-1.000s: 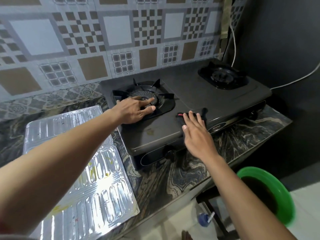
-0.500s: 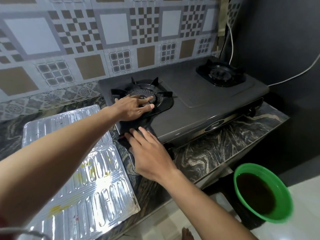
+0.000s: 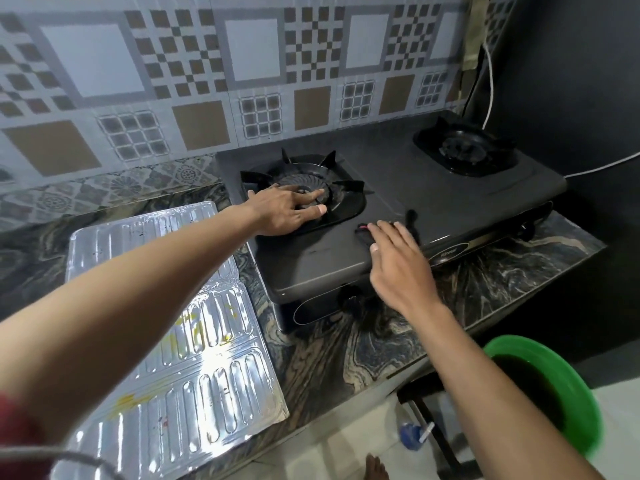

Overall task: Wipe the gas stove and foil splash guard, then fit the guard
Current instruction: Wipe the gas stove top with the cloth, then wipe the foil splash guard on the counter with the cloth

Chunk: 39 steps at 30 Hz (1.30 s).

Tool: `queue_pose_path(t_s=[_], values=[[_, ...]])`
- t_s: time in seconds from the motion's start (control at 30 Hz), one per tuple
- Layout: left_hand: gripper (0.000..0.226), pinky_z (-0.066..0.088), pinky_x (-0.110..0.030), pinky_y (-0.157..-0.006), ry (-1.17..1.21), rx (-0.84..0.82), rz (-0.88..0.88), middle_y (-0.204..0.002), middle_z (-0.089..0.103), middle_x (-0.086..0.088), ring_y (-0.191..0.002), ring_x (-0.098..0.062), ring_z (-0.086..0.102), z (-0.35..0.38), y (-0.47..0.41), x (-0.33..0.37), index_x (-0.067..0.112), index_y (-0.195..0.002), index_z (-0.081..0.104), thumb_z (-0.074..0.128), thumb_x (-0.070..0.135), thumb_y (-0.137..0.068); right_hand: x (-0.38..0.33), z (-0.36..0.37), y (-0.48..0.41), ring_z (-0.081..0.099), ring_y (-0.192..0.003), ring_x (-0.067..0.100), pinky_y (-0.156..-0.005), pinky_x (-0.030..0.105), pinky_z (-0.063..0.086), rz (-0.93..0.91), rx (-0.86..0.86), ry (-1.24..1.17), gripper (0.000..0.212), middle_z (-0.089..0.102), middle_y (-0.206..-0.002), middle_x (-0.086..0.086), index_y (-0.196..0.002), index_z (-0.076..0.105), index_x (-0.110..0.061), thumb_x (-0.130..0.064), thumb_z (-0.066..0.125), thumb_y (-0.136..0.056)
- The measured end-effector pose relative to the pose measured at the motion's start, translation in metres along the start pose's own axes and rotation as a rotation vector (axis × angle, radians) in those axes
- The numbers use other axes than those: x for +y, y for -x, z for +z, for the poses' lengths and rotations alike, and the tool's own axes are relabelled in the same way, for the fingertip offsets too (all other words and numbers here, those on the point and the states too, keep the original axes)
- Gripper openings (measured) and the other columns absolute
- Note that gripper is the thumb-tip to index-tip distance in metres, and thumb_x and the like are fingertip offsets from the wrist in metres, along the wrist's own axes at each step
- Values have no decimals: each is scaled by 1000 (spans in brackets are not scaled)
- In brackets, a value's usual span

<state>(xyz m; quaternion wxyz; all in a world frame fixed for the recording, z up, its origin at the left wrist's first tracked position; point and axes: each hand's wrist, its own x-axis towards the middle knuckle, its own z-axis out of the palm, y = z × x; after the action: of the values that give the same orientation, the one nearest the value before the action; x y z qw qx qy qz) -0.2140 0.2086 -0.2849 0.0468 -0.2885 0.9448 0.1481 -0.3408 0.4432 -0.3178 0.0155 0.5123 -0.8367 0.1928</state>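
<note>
Nearest the viewer, the foil splash guard (image 3: 166, 341) is seen lying flat on the marbled countertop (image 3: 363, 348), well apart from the fingers of either hand and crossed from above by the left forearm; yellow stains are visible on its ribbed surface. To the near right of the right wrist, below the counter edge, a green basin (image 3: 561, 393) holding dark liquid is shown.

Farther in, the right hand (image 3: 398, 268) is laid palm-down over the front edge of the gas stove (image 3: 450, 202). Its fingers are extended and spread, not clenched, and are pressed flat onto a dark cloth (image 3: 367, 233) with a red edge. The cloth lies under and just ahead of the fingertips, on the stove's top panel.

Beyond it, the left hand (image 3: 287, 211) is rested on the left burner (image 3: 304, 192). Its fingers are loosely extended over the burner cap, with the thumb laid on the pan-support tray; nothing is grasped.

Farthest from the fingers, the right burner (image 3: 464, 150) is shown at the stove's rear corner, before the patterned tile wall (image 3: 242, 81) and a white cable (image 3: 490, 84).
</note>
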Motion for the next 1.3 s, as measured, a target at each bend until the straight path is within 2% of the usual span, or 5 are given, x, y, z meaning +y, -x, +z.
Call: queue_pose_path(t_s=[0.33,0.53,0.97,1.17,1.3], values=[[96,18,-65,-116,30,-18,5,-164,26,6,-152,-23,20,0,-6,-4,62,-146,22,7,103,-60,-120,25,13,47,-124,31,-105,41,39,-341,-92,-10,48,62,-125,8,-130,55,-9,-15,47,-83],[95,20,-67,-114,29,-23,-22,-164,25,9,-152,-24,21,-2,-3,0,66,-144,23,7,104,-58,-107,31,4,38,-138,25,-114,39,32,-501,-132,-46,48,50,-146,4,-142,48,-14,-25,45,-95],[77,10,-67,-117,78,53,-127,-166,18,-5,-154,-26,11,-7,15,22,54,-150,28,25,86,-80,-1,-16,-13,11,-151,14,-121,34,20,-314,-283,-145,62,22,-163,-3,-153,30,-21,-46,44,-98],[59,27,-43,-120,257,345,-202,-158,39,-9,-146,-25,35,-5,48,32,35,-152,38,41,54,-96,-8,-15,-17,26,-146,8,-117,28,27,-426,-403,-370,46,39,-155,-7,-139,53,-24,-21,50,-93],[48,40,-22,-105,256,422,-224,-142,58,-2,-128,-19,55,-3,76,48,28,-141,56,61,27,-93,-10,-14,-30,56,-108,4,-92,8,36,-361,-238,-639,30,59,-119,-5,-110,72,-21,-12,58,-86]])
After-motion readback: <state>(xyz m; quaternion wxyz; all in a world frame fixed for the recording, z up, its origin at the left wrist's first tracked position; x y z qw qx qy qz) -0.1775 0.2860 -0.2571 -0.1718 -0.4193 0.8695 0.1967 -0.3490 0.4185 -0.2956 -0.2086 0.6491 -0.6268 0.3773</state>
